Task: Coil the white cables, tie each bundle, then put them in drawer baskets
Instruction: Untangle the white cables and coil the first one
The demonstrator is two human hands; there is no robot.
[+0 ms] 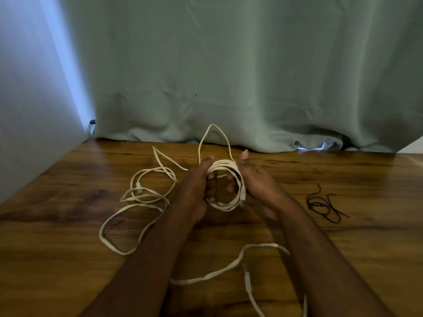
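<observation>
On the glossy wooden table (68, 225), a round coil (223, 165) of thin, smooth white cable sits raised between both hands, one loose loop arching up from its top. The left hand (196, 191) grips its left side, fingers curled through the ring. The right hand (258, 181) holds the right side, thumb upright, a plug lying along it. More white cable (139, 191) sprawls tangled to the left and a flat cable (206, 276) curves in front. A thin black cord (322, 204) lies to the right, with a creased green curtain (229, 76) behind.

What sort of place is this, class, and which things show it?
Probably a room at home: a wooden table stands against a pale wall, and a long green curtain bunches on its far edge.
</observation>
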